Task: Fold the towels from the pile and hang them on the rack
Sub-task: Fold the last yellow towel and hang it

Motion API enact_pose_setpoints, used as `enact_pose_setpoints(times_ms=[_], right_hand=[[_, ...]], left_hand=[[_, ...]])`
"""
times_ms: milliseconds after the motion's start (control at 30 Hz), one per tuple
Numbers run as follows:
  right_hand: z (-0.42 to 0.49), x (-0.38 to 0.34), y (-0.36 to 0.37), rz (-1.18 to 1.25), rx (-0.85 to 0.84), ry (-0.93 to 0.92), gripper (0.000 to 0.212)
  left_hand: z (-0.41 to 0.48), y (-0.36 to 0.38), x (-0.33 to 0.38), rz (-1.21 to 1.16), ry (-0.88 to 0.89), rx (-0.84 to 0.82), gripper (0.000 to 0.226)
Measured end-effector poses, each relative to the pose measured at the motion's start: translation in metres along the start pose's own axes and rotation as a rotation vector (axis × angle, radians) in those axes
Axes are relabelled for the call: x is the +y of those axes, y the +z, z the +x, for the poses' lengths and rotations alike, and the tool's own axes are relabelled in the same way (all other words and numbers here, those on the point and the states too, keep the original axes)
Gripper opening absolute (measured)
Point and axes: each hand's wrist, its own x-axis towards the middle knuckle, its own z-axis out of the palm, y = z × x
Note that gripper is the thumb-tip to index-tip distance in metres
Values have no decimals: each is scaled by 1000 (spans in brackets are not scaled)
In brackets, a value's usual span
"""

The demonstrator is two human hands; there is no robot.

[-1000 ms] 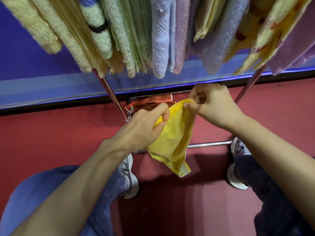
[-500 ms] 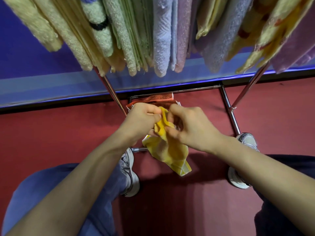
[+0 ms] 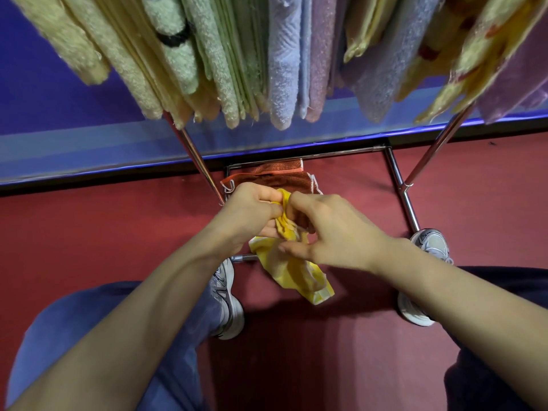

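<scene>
Edges meeting on the yellow towel (image 3: pixel 296 274)

You are pinching its bunched top edge between the curled fingers of your left hand (image 3: pixel 252 215) and right hand (image 3: pixel 332 232), nearly touching, over the near base bar of the rack (image 3: pixel 402 191). Try keeping the corners matched and the hanging tail untwisted while closing this fold.

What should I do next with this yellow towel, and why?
Probably draw the left hand and right hand apart along the top edge. Both pinch the yellow towel bunched close together, and its lower part hangs crumpled, so it looks unready to fold.
</scene>
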Motion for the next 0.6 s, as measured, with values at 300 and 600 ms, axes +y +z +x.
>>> enact_pose_setpoints(times_ms=[300,600], right_hand=[[4,15,-13,69,100,91,16],[-34,7,-14,-224,-248,195,20]], left_hand=[[6,-16,8,752,114,164,13],[-33,1,-12,1458,380,-153,32]])
